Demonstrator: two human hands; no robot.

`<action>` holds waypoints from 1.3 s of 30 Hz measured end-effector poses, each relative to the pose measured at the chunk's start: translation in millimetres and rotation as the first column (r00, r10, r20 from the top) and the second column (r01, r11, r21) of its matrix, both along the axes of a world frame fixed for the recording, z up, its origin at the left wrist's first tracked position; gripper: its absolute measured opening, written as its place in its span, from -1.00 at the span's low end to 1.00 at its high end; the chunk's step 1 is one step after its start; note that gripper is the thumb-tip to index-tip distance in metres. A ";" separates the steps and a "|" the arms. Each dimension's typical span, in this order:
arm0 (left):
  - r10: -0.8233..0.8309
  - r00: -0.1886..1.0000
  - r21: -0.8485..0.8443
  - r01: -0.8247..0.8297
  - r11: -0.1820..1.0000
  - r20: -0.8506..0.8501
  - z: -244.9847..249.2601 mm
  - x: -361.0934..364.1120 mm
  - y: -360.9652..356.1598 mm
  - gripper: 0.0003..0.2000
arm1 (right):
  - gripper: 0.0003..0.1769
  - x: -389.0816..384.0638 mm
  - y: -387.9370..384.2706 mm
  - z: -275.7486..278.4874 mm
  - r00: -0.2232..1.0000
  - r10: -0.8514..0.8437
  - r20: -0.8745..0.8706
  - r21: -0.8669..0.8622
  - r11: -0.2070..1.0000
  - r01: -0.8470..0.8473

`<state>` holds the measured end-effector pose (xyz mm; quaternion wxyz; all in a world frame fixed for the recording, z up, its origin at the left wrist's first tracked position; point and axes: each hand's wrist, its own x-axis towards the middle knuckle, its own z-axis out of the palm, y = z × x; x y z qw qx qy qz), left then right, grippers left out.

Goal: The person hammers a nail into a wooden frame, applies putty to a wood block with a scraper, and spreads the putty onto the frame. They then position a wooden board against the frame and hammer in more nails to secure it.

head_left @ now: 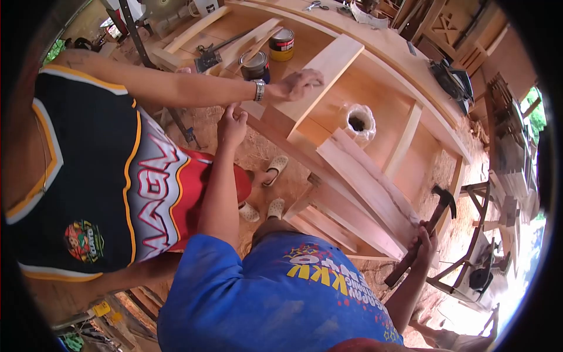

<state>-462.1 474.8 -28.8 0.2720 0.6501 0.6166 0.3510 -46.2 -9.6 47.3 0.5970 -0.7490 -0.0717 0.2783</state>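
Two bare hands belong to the person wearing the camera, and both lie nearer the wearer than the plastic-wrapped container (358,122), which stands inside a large wooden frame (403,139). Down and to the right of the container, the right hand (427,240) has its fingers closed around the handle of a hammer (438,215), whose metal head points up and away from the wearer. Well to the left of the container, the left hand (233,126) is raised near the frame's edge, its fingers bent and bunched; whether they pinch something small I cannot tell. A long pale board (375,193) slants across the frame, from just below the container down toward the right hand; whether hand and board touch is unclear. Up and left of the container, a wider board (328,70) lies across the frame, with a co-worker's hand (296,85) over it, fingers loosely bent. Farther beyond, on that same side of the container, two cans (282,44) stand upright near each other.
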 end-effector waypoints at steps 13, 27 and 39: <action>-0.937 0.215 -0.099 0.976 0.195 0.275 180.8 198.4 -140.3 -0.52 | -0.71 1.0 -6.9 5.4 0.999 -0.042 0.026 0.027 0.999 0.041; -0.946 -0.277 -0.430 0.885 -0.181 -0.171 205.9 538.1 -315.6 -0.56 | -0.71 13.5 -19.9 1.4 0.998 0.066 -0.002 0.120 0.991 -0.065; -0.747 0.180 -0.250 0.968 0.019 0.640 133.7 222.3 -225.5 -0.63 | -0.65 7.1 -16.3 3.4 0.996 0.070 0.053 0.013 0.997 -0.070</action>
